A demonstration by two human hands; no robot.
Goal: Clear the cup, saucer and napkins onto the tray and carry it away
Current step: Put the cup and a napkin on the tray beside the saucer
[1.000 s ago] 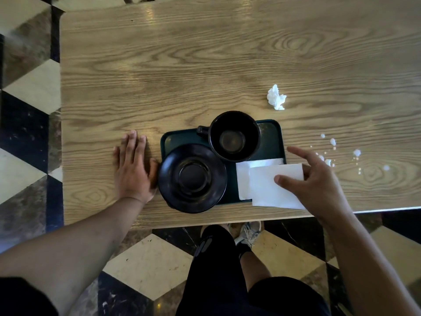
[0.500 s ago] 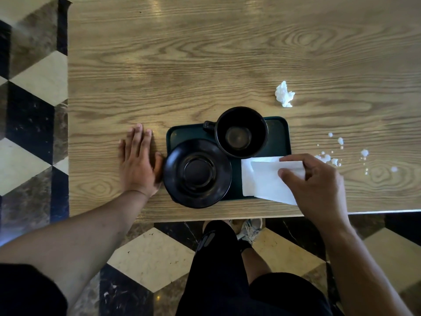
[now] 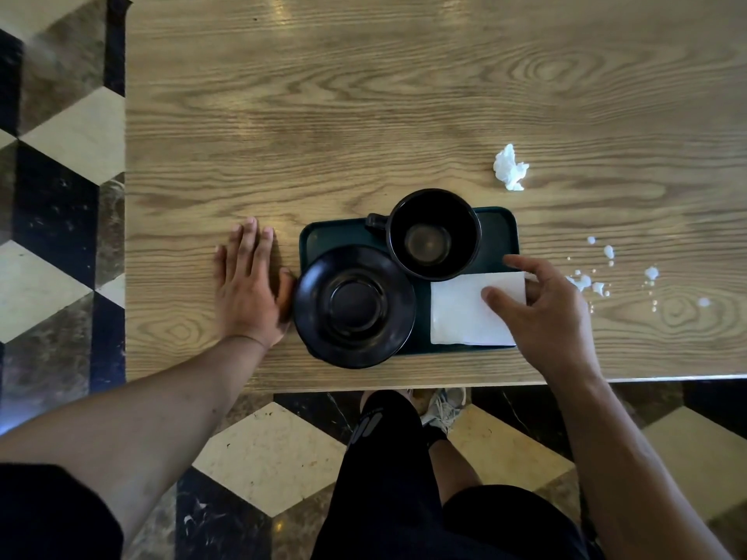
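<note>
The flat napkins (image 3: pixel 469 311) are floppy and feather-light on the near-right corner of the tray (image 3: pixel 501 236), right hand (image 3: pixel 549 313) loosely pinching their right edge, left hand (image 3: pixel 250 284) flat and open beside the tray's left side, so I'd grab the stiff tray rim, not the paper.

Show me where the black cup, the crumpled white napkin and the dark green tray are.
Black ceramic cup (image 3: pixel 434 234): head view, point on its inner wall.
Crumpled white paper napkin (image 3: pixel 510 168): head view, point on its middle, lying on the table.
Dark green rectangular tray (image 3: pixel 503 230): head view, point on its bare far right corner.
</note>
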